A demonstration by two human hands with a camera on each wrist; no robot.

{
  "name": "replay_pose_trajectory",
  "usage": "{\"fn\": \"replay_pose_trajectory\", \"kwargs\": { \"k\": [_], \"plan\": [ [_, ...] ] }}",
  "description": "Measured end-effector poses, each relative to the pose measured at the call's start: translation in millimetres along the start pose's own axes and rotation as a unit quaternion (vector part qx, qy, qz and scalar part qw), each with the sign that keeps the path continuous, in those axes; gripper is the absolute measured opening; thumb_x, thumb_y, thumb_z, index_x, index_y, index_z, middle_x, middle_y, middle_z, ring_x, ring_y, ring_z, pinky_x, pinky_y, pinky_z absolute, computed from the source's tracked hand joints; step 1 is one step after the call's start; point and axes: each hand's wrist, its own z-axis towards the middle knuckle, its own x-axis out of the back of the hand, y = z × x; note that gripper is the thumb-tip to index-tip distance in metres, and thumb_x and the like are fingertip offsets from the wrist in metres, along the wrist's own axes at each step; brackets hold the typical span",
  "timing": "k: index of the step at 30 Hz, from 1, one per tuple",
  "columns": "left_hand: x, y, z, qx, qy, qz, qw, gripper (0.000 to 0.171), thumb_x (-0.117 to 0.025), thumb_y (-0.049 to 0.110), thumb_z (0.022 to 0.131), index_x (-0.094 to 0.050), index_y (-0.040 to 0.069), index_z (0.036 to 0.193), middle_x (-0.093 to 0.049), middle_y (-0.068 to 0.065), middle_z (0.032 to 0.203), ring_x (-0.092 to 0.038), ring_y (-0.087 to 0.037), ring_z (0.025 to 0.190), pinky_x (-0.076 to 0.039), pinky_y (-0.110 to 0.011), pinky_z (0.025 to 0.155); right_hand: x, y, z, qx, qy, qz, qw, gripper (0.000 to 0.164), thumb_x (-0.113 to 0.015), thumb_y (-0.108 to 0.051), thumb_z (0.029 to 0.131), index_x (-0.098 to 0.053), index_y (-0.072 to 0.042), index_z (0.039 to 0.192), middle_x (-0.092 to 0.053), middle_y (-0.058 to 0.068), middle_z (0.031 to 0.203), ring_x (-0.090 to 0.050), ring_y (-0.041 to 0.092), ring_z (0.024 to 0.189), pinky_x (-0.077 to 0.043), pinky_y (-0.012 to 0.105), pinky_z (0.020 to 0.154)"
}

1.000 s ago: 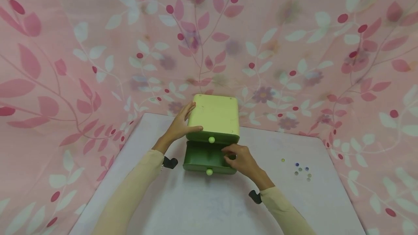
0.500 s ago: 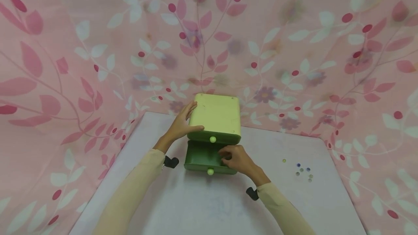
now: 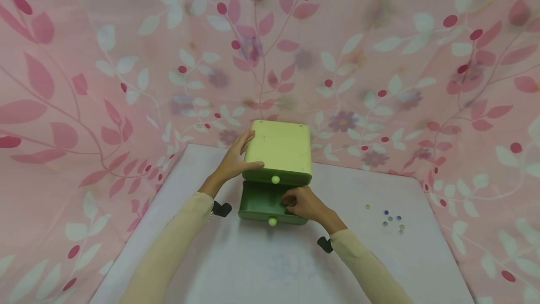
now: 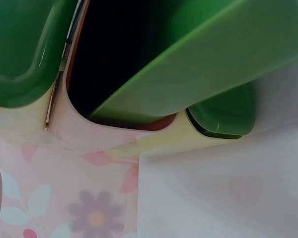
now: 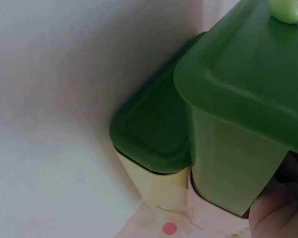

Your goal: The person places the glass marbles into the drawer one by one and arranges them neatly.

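A small drawer cabinet [image 3: 278,147] with a yellow-green top stands against the back cloth. Its middle green drawer [image 3: 256,197] is pulled out, and a pale round knob [image 3: 272,222] sits on its front. My left hand [image 3: 231,162] rests on the cabinet's left side, fingers extended along it and thumb over the front top edge. Inside the open drawer's right side is my right hand [image 3: 308,202], fingers bent; whether anything lies between the fingertips is hidden. The right wrist view shows part of that hand [image 5: 278,213] beside the drawer wall [image 5: 233,158].
Several small glass marbles [image 3: 390,218] lie on the white tabletop [image 3: 253,266] to the right, with a yellowish one [image 3: 368,207] a little apart. Pink floral cloth [image 3: 270,60] hangs behind and at both sides. Below the middle drawer is a shut bottom drawer [image 5: 154,134].
My right hand has moved slightly left, further in over the open drawer. My left hand keeps its place on the cabinet, and the marbles stay put.
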Motion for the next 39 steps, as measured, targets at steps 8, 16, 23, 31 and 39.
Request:
{"fn": "replay_pose_trajectory", "kwargs": {
  "k": [8, 16, 23, 31, 39],
  "plan": [
    [-0.4, -2.7, 0.4, 0.003, 0.000, -0.002, 1.0000, 0.109, -0.086, 0.020, 0.076, -0.014, 0.008, 0.157, -0.024, -0.015, 0.158, -0.024, -0.026, 0.145, -0.024, -0.043, 0.117, 0.2, -2.0, 3.0, 0.002, -0.010, -0.034, 0.999, 0.025, -0.074, 0.011, 0.076, -0.073, 0.004, 0.101, -0.072, 0.010, 0.092, -0.070, 0.018, 0.082, -0.057, 0.023, 0.069],
    [0.4, -1.0, 0.1, 0.002, 0.000, 0.000, 1.0000, 0.108, -0.086, 0.018, 0.076, -0.014, 0.008, 0.156, -0.024, -0.016, 0.158, -0.024, -0.026, 0.145, -0.024, -0.040, 0.117, -0.5, 0.0, 4.9, 0.013, -0.005, -0.061, 0.998, 0.028, -0.075, 0.013, 0.073, -0.074, 0.002, 0.099, -0.072, 0.009, 0.092, -0.069, 0.018, 0.082, -0.057, 0.025, 0.070],
    [-0.8, -2.4, 0.3, -0.001, 0.000, -0.001, 1.0000, 0.108, -0.086, 0.021, 0.076, -0.015, 0.008, 0.156, -0.024, -0.017, 0.158, -0.024, -0.027, 0.145, -0.023, -0.041, 0.118, -1.6, -0.1, 3.6, 0.004, -0.001, -0.060, 0.998, 0.029, -0.077, 0.010, 0.074, -0.074, 0.001, 0.102, -0.072, 0.008, 0.096, -0.069, 0.018, 0.088, -0.057, 0.029, 0.076],
    [0.0, -0.1, -0.7, -0.003, -0.001, -0.005, 1.0000, 0.108, -0.086, 0.019, 0.076, -0.014, 0.007, 0.156, -0.024, -0.018, 0.158, -0.024, -0.028, 0.145, -0.023, -0.044, 0.117, -2.1, 0.4, -0.3, 0.007, 0.020, -0.042, 0.999, 0.027, -0.077, 0.004, 0.078, -0.074, -0.002, 0.104, -0.072, 0.007, 0.099, -0.069, 0.018, 0.089, -0.057, 0.028, 0.077],
    [0.0, 1.9, -1.0, -0.003, -0.002, -0.003, 1.0000, 0.109, -0.086, 0.019, 0.076, -0.013, -0.001, 0.155, -0.023, -0.019, 0.158, -0.024, -0.029, 0.145, -0.024, -0.045, 0.117, -0.3, 0.7, -7.5, 0.002, 0.058, -0.007, 0.998, 0.025, -0.076, 0.001, 0.081, -0.074, -0.003, 0.106, -0.072, 0.006, 0.100, -0.070, 0.015, 0.087, -0.058, 0.024, 0.074]
  ]
}}
